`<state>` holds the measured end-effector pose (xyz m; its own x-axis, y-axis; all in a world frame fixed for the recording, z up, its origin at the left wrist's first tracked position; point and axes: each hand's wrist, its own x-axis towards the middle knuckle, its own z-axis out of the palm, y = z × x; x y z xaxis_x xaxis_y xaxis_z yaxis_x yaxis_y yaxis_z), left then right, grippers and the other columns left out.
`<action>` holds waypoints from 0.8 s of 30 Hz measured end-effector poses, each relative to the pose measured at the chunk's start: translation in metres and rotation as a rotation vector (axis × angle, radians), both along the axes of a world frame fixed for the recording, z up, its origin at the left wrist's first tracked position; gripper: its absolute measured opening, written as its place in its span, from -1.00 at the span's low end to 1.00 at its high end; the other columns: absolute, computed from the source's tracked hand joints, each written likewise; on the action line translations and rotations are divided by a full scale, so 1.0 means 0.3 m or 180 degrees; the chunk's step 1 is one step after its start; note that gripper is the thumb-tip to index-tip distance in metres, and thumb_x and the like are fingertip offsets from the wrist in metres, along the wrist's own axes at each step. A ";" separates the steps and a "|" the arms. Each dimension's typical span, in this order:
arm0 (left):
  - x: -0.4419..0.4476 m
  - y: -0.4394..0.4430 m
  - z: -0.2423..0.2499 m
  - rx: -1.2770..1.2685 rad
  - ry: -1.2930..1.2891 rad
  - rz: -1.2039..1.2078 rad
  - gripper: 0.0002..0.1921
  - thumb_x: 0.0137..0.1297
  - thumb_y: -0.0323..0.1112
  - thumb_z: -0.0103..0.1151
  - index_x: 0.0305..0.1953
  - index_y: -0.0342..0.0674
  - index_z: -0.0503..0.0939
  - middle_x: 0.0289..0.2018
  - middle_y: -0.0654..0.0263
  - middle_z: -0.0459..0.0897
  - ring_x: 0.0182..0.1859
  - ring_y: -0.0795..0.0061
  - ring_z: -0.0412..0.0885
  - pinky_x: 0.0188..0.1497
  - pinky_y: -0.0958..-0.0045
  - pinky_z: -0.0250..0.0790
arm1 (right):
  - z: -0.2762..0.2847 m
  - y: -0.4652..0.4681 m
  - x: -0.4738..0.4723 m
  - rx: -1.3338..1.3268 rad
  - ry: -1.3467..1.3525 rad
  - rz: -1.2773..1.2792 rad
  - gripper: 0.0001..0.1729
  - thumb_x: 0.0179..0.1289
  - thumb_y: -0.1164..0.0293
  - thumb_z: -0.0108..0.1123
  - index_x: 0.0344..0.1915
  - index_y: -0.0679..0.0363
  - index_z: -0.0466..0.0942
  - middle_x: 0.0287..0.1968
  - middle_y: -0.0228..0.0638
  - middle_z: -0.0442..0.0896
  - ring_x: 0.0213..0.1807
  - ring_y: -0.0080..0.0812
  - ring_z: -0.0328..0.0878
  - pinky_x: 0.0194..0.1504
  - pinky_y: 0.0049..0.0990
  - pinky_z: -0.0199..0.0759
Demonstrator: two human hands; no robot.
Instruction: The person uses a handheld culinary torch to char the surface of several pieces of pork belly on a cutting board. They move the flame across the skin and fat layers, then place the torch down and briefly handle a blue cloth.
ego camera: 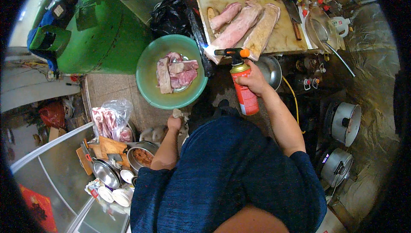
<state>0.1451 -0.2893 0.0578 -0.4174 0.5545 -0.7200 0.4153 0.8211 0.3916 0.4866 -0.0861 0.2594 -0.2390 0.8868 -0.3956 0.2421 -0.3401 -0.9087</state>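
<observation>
My right hand (253,78) grips a red gas canister (246,95) with a blowtorch head (232,52) on top. The nozzle points left, where a blue-white glow shows at the near end of a long slab of skin-on meat (236,29). Another slab (263,30) lies to its right and a shorter piece (226,16) to its left, all on a cutting board (289,42). My left hand (174,123) is closed on a pale cloth (182,125), low beside my body. Beyond it, a green basin (141,82) holds several cut pieces of meat (178,74).
A cleaver (293,19) lies at the board's right, near a metal strainer (321,33). A large green tank (96,33) stands at the left. Bagged meat (110,120), pots and bowls crowd the lower left. Two lidded pots (346,123) stand at the right. A yellow hose (292,99) hangs below the table.
</observation>
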 end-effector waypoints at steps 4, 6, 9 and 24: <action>0.004 0.003 0.011 0.0041 -0.0061 -0.0036 -0.57 0.09 -0.09 0.21 -0.11 -0.28 0.65 -0.13 -0.05 0.68 -0.02 0.01 0.63 0.03 0.22 0.44 | 0.016 -0.002 0.006 -0.0063 0.0185 0.0034 -0.25 -0.10 0.48 0.35 0.18 0.25 0.32 -0.18 -0.38 0.57 -0.21 -0.52 0.52 -0.10 -0.46 0.46; 0.007 0.005 0.018 -0.0005 -0.0034 -0.0051 -0.58 0.09 -0.07 0.22 -0.11 -0.26 0.65 -0.14 -0.04 0.69 -0.03 0.03 0.64 0.02 0.22 0.44 | 0.028 0.000 0.003 -0.0015 0.0143 0.0084 -0.25 -0.10 0.48 0.34 0.19 0.25 0.32 -0.18 -0.39 0.57 -0.20 -0.52 0.52 -0.10 -0.46 0.46; 0.012 0.009 0.029 -0.0027 -0.0021 -0.0015 -0.57 0.09 -0.06 0.22 -0.11 -0.26 0.66 -0.15 -0.02 0.70 -0.04 0.05 0.65 0.02 0.22 0.45 | 0.042 0.006 -0.009 0.0027 0.0051 0.0129 -0.25 -0.10 0.47 0.35 0.19 0.25 0.33 -0.17 -0.40 0.57 -0.20 -0.52 0.52 -0.09 -0.47 0.45; -0.018 -0.005 -0.035 -0.0037 0.0038 -0.0212 -0.53 0.08 -0.11 0.20 -0.03 -0.31 0.61 -0.09 -0.03 0.68 0.01 0.04 0.63 0.05 0.22 0.43 | 0.004 0.029 -0.003 0.0570 -0.0823 -0.0146 -0.26 -0.14 0.40 0.36 0.13 0.31 0.36 -0.18 -0.30 0.59 -0.18 -0.45 0.55 -0.07 -0.45 0.46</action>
